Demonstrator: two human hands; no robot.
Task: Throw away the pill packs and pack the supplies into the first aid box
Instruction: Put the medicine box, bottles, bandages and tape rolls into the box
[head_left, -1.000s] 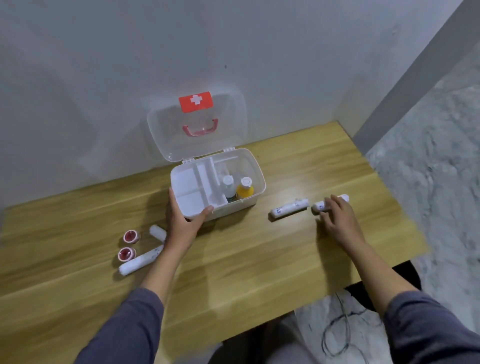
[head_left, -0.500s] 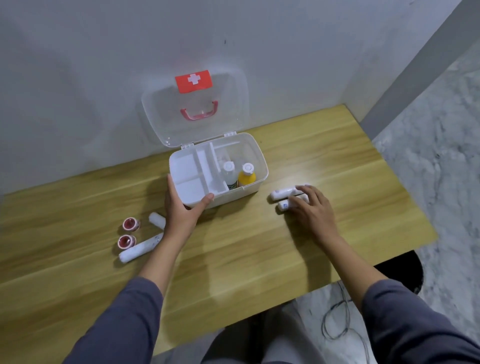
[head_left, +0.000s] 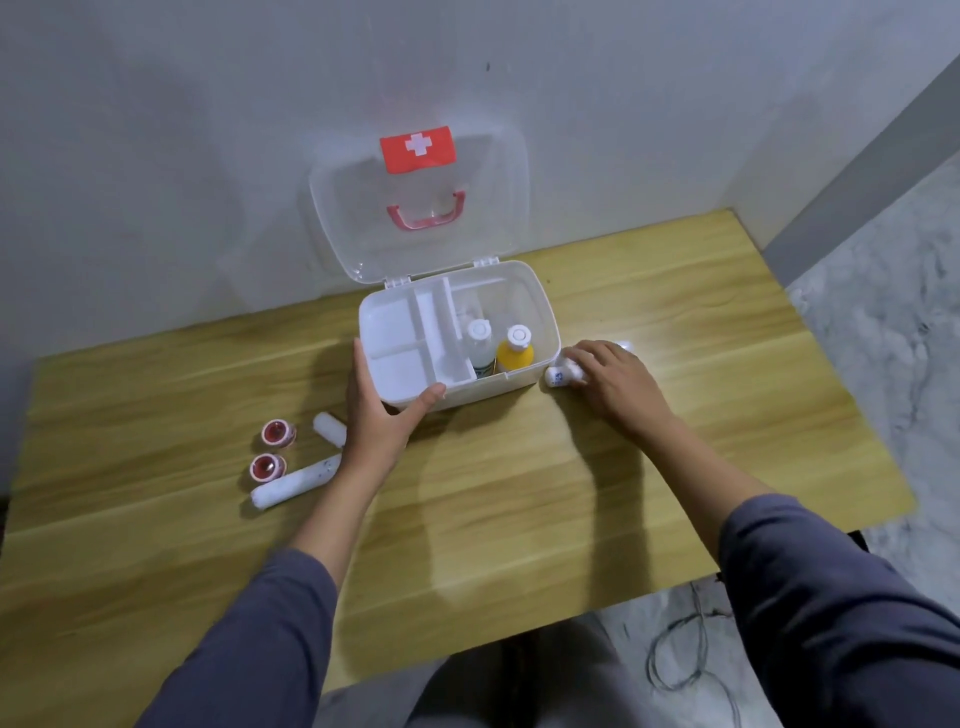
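Observation:
The white first aid box (head_left: 467, 396) stands open on the wooden table (head_left: 519, 499), its clear lid (head_left: 358, 223) leaning back against the wall. A clear bottle (head_left: 479, 339) and a yellow bottle (head_left: 515, 352) stand in its right compartment. My left hand (head_left: 382, 415) grips the box's front left corner. My right hand (head_left: 618, 384) lies curled over two white bandage rolls just right of the box. One roll's end (head_left: 560, 375) sticks out toward the box, and the other roll's tip (head_left: 626, 345) shows behind my fingers. No pill packs are visible.
Left of my left arm lie two red-cored tape rolls (head_left: 278, 433) (head_left: 267, 466), a short white roll (head_left: 330, 428) and a long white roll (head_left: 293, 482). The table ends at the right over a marble floor with a looped cable (head_left: 680, 654).
My right hand has slid the two white rolls leftward across the table until they lie beside the box's right wall. My left hand has stayed on the box corner.

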